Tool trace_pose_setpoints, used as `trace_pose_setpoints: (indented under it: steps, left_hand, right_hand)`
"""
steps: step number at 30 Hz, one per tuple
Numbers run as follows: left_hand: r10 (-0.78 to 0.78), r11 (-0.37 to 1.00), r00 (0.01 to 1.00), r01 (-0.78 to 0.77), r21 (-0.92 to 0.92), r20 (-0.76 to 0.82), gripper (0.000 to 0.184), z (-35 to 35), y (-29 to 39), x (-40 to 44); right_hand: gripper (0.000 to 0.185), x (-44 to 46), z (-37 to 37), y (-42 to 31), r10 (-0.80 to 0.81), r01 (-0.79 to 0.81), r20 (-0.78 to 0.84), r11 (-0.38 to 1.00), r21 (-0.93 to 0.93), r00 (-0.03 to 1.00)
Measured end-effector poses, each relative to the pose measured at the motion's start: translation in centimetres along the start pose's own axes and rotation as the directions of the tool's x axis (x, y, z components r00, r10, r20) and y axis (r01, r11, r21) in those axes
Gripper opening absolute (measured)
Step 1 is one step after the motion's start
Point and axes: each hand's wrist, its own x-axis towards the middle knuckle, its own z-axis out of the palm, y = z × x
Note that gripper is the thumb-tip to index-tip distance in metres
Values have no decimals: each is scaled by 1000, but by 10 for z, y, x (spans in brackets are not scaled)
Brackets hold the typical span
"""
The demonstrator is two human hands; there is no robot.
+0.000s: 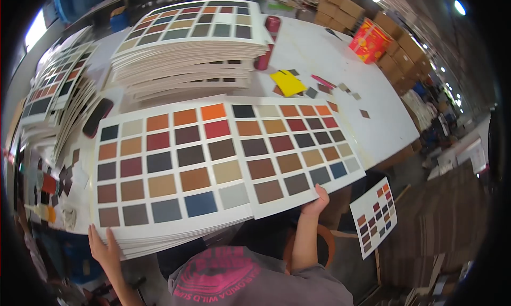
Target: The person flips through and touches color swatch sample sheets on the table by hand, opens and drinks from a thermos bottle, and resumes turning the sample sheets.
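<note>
My right hand grips the lower edge of a colour swatch sheet, thumb on top and the other fingers hidden beneath. The sheet is tilted and its left side overlaps a stack of similar swatch sheets. At the stack's front left corner, my left hand rests against the edge with fingers stretched and apart. Both top sheets carry rows of coloured squares in orange, red, brown, tan, grey and blue on white.
Behind stands a taller stack of swatch sheets, with more fanned sheets at left. A red bottle, yellow pad, loose colour chips and a red tub are on the white table. Another sheet is at right.
</note>
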Motion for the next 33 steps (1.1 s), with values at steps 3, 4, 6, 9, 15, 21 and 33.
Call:
trace_pose_setpoints:
  steps: [3, 4, 6, 9, 15, 21, 33]
  left_hand:
    - [-33, 989, 999, 35, -145, 16, 39, -17, 17, 9]
    - [-7, 988, 1000, 6, -158, -9, 37, -16, 10, 10]
    - [-252, 759, 960, 276, -590, 124, 33, -28, 18, 15]
    - [-225, -62, 949, 214, -975, 222, 38, -29, 36, 13]
    - [-244, -154, 904, 320, -935, 350, 56, 10, 139, -22]
    - [-332, -186, 902, 226, -956, 278, 58, -20, 157, 0]
    - [99, 816, 496, -537, -215, -862, 29, -179, 121, 88]
  right_hand:
    - [21, -1, 2, -1, 29, -31, 42, 998, 49, 999]
    - [22, 1, 1, 0, 31, -33, 33, 997, 64, 999]
    - [25, 3, -2, 2, 18, -22, 36, 994, 111, 999]
    - [43, 4, -6, 2, 45, -51, 61, 994, 97, 997]
    - [37, 6, -11, 4, 70, -76, 65, 992, 98, 995]
    - [42, 12, -17, 3, 75, -85, 115, 992, 89, 990]
    - [39, 8, -7, 0, 56, -90, 205, 982, 164, 977]
